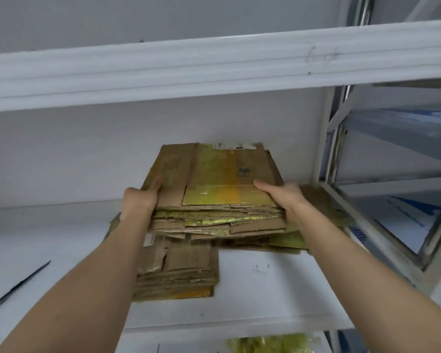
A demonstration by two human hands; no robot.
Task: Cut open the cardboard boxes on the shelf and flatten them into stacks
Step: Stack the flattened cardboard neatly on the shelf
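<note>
Both hands, left (138,200) and right (285,197), grip a thick stack of flattened, tape-glossed cardboard (222,189).

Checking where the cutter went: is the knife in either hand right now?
No: both the left hand and right hand grip the cardboard stack, while the knife lies on the shelf.

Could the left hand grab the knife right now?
Probably not yet: the left hand grips the cardboard pile together with the right hand. The knife lies uncovered on the shelf, off to the left.
</note>
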